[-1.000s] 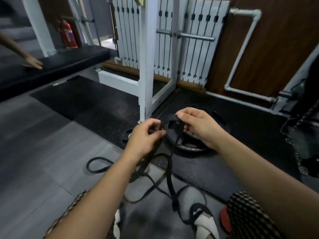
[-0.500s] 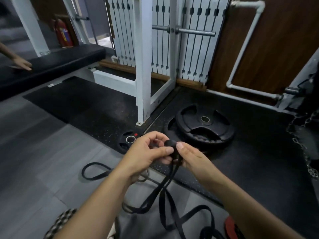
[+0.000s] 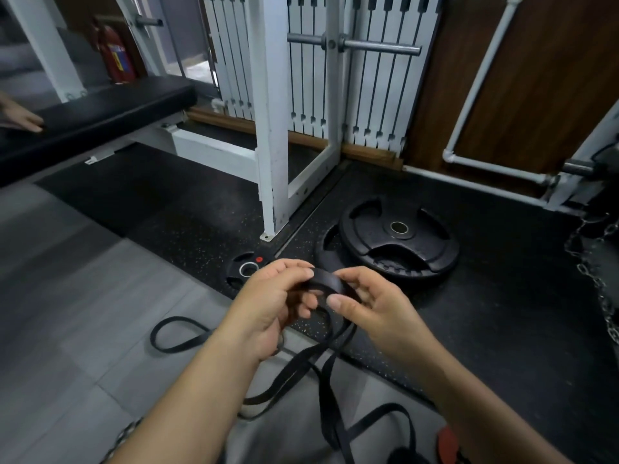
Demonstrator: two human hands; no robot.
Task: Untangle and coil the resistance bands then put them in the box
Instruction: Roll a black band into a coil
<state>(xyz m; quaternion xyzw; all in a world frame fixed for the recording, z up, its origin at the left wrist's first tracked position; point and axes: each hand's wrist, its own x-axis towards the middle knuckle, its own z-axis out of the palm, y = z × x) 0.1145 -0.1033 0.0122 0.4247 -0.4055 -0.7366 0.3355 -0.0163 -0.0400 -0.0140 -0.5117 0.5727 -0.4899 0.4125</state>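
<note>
A black resistance band forms a small coil between both hands at the centre of the head view. My left hand pinches the coil's left side with thumb and fingers. My right hand grips its right side, thumb on the front. The band's loose length hangs down from the coil and trails in loops over the grey floor. Another loop of black band lies on the floor to the left. No box is in view.
Two stacked black weight plates lie on the rubber mat just beyond my hands, a small plate to their left. A white rack post stands ahead. Another person's hand rests on a black bench at far left. Chains hang at right.
My hands came down and together, and the band between them has become a small rolled coil that now shows wider. The view tilted down, showing the weight plates.
</note>
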